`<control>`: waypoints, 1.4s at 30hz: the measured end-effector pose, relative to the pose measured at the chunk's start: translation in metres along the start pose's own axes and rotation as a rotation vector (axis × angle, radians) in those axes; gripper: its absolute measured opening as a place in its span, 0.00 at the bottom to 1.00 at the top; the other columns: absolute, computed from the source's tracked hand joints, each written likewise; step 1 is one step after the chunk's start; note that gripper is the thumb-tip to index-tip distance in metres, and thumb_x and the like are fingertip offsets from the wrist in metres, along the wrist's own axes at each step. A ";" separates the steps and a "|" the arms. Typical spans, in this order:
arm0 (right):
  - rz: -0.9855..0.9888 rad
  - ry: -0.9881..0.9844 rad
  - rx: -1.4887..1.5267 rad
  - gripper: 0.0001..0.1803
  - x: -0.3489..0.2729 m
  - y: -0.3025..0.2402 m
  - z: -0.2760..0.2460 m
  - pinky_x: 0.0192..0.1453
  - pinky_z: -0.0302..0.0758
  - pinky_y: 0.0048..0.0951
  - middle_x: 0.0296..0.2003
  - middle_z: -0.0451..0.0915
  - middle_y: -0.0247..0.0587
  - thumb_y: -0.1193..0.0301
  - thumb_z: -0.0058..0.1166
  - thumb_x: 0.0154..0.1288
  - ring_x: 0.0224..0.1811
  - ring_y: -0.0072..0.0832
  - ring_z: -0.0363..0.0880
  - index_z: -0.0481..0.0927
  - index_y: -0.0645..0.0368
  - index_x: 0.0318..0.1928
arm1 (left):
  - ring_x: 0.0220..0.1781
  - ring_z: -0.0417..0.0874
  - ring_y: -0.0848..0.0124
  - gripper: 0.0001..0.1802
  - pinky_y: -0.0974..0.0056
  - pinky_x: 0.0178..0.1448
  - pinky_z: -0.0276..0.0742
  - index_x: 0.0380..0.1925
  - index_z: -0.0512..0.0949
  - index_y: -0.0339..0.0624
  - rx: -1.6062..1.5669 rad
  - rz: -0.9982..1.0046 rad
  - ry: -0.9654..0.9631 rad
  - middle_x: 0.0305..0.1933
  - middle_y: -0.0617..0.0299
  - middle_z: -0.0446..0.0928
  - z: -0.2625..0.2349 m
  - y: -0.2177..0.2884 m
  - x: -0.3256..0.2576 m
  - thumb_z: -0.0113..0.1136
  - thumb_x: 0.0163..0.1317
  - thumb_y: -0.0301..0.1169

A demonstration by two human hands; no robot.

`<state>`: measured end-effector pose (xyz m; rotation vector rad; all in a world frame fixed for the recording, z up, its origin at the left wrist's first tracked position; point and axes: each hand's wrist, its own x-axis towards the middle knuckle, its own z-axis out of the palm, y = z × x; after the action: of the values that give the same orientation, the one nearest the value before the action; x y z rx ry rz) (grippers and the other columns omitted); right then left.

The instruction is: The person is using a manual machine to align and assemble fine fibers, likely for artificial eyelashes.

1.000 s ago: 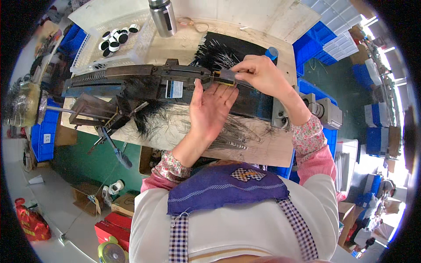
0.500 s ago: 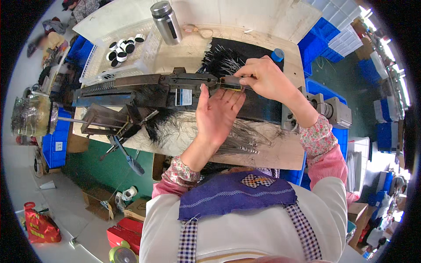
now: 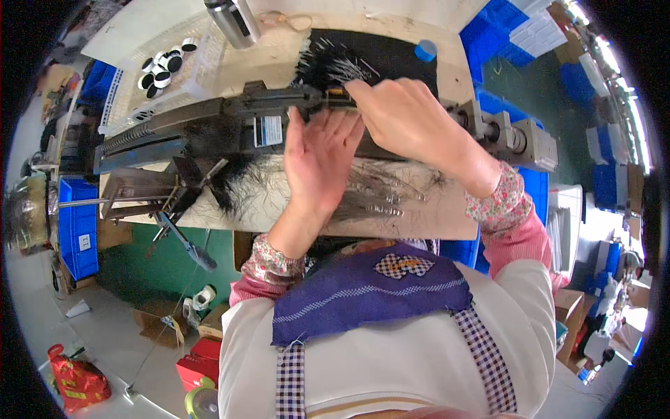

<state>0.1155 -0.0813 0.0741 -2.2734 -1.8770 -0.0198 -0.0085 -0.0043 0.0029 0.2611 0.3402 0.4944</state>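
Observation:
A long dark metal machine (image 3: 202, 127) lies across the wooden bench, with a spring at its left end and a pale label (image 3: 268, 130) on its front. My left hand (image 3: 319, 164) rests against its near side, palm showing, fingers stretched out toward the working head. From the right, my right hand (image 3: 412, 126) reaches over the head with curled fingers, the thumb side by a dark piece with a yellowish edge. What those fingers grip is hidden. Behind them, dark strands with silvery tips (image 3: 342, 63) lie on a black cloth (image 3: 401, 70). More loose strands (image 3: 380, 202) lie on the near side.
A white basket (image 3: 199, 82) with several black-and-white round pieces stands at the back left, beside a steel flask (image 3: 234, 24). A blue cap (image 3: 426, 50) is at the back right. A metal frame with a rod (image 3: 136, 192) juts off the left. Blue crates (image 3: 78, 216) flank the bench.
The whole view has shifted, so the bench appears higher and further left. My right hand has turned over the machine's head and now covers most of the dark yellow-edged piece. My left hand stays flat beside it.

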 end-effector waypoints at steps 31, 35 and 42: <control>0.354 -0.003 0.426 0.09 -0.164 0.044 0.132 0.37 0.75 0.37 0.30 0.80 0.46 0.69 0.58 0.59 0.33 0.44 0.80 0.76 0.60 0.37 | 0.73 0.46 0.35 0.34 0.28 0.67 0.47 0.66 0.66 0.57 2.788 1.255 0.851 0.74 0.40 0.48 -0.136 0.100 -0.117 0.56 0.60 0.53; 0.359 0.097 0.658 0.10 -0.166 0.045 0.115 0.34 0.72 0.31 0.25 0.77 0.43 0.69 0.59 0.61 0.26 0.34 0.77 0.76 0.63 0.36 | 0.60 0.74 0.48 0.46 0.43 0.60 0.69 0.71 0.52 0.51 2.583 0.719 1.583 0.67 0.45 0.64 -0.234 0.219 -0.216 0.61 0.57 0.52; 0.547 0.154 0.723 0.08 -0.174 0.032 0.081 0.31 0.71 0.28 0.26 0.78 0.44 0.71 0.60 0.59 0.24 0.27 0.76 0.78 0.63 0.33 | 0.52 0.80 0.48 0.40 0.51 0.53 0.76 0.67 0.59 0.39 2.075 0.488 1.550 0.57 0.45 0.75 -0.213 0.171 -0.193 0.60 0.58 0.44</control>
<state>0.1034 -0.2434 -0.0334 -2.0730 -0.9108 0.4639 -0.3202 0.0787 -0.0868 2.0274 2.3339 0.5529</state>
